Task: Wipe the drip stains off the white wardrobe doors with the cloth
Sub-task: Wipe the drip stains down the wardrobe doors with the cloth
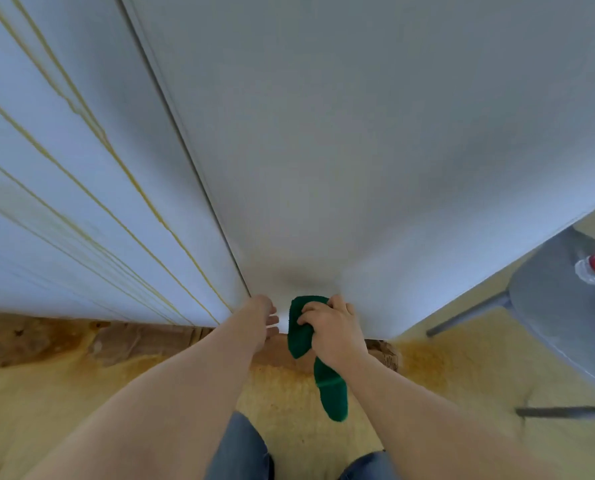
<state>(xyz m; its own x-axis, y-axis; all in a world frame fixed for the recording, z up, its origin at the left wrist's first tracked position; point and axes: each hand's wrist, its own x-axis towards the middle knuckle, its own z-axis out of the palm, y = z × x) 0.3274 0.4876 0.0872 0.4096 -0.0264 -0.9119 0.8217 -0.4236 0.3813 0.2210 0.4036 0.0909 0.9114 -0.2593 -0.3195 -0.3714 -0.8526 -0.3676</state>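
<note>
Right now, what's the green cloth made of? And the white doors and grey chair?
The green cloth looks like fuzzy fabric, maybe microfibre: it droops from the right hand. The white doors look smooth and painted or laminated, with a faint sheen. The grey chair has a matte seat, likely plastic, on thin legs, probably metal.

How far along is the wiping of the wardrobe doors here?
Done: the door panel straight ahead shows no clear streaks. In hand: the right hand grips the green cloth at that panel's bottom edge, the left hand open beside it. Left: yellow drip stains run down the whole visible height of the left door panel, so roughly half remains.
</note>
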